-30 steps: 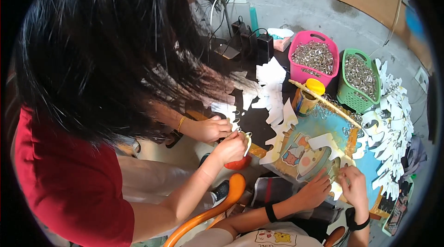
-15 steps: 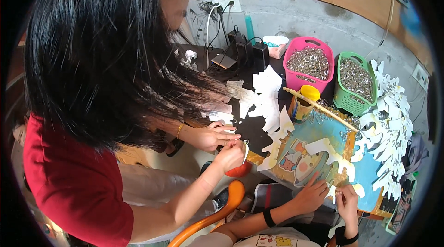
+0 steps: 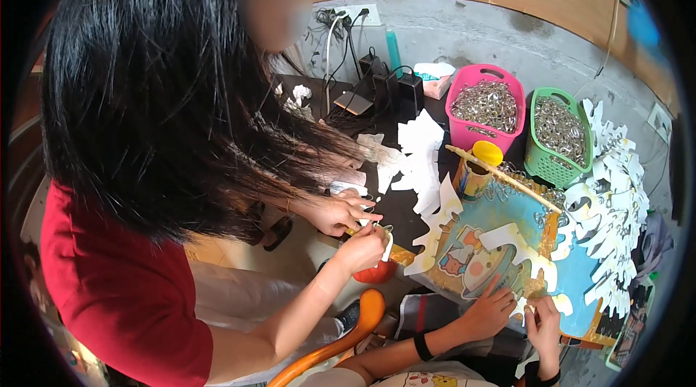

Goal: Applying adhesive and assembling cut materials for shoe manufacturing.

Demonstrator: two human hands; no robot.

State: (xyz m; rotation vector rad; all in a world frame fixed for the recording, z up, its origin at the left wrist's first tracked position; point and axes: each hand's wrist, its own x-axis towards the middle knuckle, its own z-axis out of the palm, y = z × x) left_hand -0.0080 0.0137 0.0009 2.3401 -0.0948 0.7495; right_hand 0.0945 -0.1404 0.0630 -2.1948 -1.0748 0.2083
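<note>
My left hand (image 3: 489,312), with a black band on its wrist, is at the near edge of the worktable, index finger stretched forward. Its other fingertips close on the edge of a small white cut-out piece (image 3: 519,309). Just to the right, my right hand (image 3: 544,322) has thumb and fingers pinched together by that piece; what lies in the pinch is hidden. Beyond both hands lies a larger white cut-out with yellowish stains (image 3: 540,262), partly over a table mat with a cartoon picture (image 3: 475,260).
A co-worker in a red top (image 3: 123,300) stands at left, holding a small white piece with a metal ring (image 3: 388,246). Pink (image 3: 464,122) and green baskets (image 3: 551,166) hold metal rings. A stick (image 3: 507,180) crosses a yellow-topped jar (image 3: 473,180). White cut-outs (image 3: 616,206) pile up right.
My right hand has shifted slightly left, closer to my left hand, which stays nearly in place. The co-worker's hands have moved a little, and the view has shifted slightly.
</note>
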